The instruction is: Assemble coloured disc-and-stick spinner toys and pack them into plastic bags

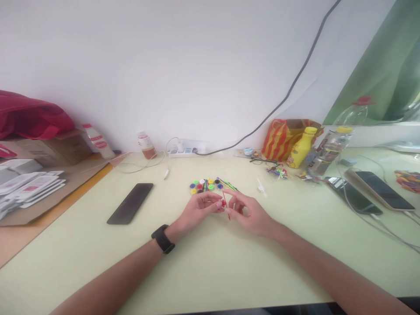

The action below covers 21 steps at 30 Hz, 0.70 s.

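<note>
My left hand (204,208) pinches a small red piece (223,203) between thumb and fingers, its exact kind too small to tell. In my right hand (246,213) is a thin red stick (226,202), gripped by the fingertips and slanting beside the red piece. The two hands nearly meet above the table; whether stick and piece touch I cannot tell. Just beyond them lie several round coloured caps (192,186) in green, blue, yellow, white, red and black. Thin coloured sticks (226,183) lie next to the caps. A black watch (163,239) is on my left wrist.
A black phone (130,204) lies at left. Two charging phones (384,190) sit at right with cables. Along the wall stand a power strip (185,148), a drink bottle (146,145), a striped bag (277,139) and a yellow bottle (302,148). White boxes (31,188) are stacked far left.
</note>
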Each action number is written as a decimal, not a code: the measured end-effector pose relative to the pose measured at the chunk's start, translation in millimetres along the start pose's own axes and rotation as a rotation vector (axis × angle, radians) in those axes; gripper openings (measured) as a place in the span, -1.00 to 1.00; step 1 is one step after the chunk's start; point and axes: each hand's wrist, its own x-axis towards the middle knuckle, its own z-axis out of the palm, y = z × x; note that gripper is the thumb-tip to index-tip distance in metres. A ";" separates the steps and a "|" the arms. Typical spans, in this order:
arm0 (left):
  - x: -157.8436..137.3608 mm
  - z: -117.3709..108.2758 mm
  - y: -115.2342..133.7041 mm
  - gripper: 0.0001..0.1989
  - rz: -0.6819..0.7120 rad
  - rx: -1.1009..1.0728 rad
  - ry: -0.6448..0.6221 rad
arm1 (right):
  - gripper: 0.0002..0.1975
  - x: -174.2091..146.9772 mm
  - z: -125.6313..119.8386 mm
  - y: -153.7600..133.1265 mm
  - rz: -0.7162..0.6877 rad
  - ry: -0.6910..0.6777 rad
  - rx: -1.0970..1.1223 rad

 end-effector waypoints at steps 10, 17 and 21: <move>1.0 -2.0 -5.2 -0.63 -0.020 0.026 0.016 | -0.39 -0.3 -13.3 -9.3 0.056 0.020 -0.065; -0.7 -0.1 -2.7 -0.64 -0.021 0.020 -0.013 | -0.61 5.7 -8.5 -7.2 0.088 0.072 0.028; -1.8 -0.2 -4.1 -0.66 -0.017 0.032 -0.073 | -0.64 2.2 -1.8 -5.7 0.101 -0.021 -0.070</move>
